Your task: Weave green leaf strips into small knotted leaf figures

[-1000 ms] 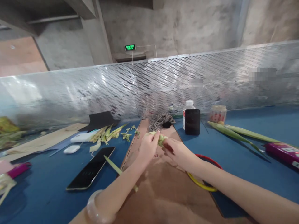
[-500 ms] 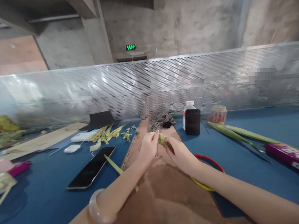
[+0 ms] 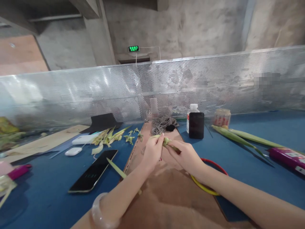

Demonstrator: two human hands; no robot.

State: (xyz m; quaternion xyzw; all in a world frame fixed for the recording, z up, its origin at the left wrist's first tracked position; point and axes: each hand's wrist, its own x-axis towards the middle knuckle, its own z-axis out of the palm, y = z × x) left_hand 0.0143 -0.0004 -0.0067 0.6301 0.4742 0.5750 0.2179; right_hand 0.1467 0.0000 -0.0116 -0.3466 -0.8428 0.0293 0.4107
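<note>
Pinched between both hands is a small piece of folded green leaf, held above the brown board. My left hand grips it from the left, thumb on top. From the right, my right hand closes thumb and fingers on its other side; the fingertips partly cover it. Under my left forearm lies a loose leaf strip. Beyond the hands sits a tangle of grey cord with a small black piece on it.
Left on the blue table are a phone, a white earphone case, leaf scraps and small leaf stars. Right are a white bottle, a black upright device, a jar, long leaves, a purple packet and red-yellow tubing.
My right hand has shifted slightly right and down, with its fingers turned at the leaf piece. My left hand keeps its grip, nearly in the same place.
</note>
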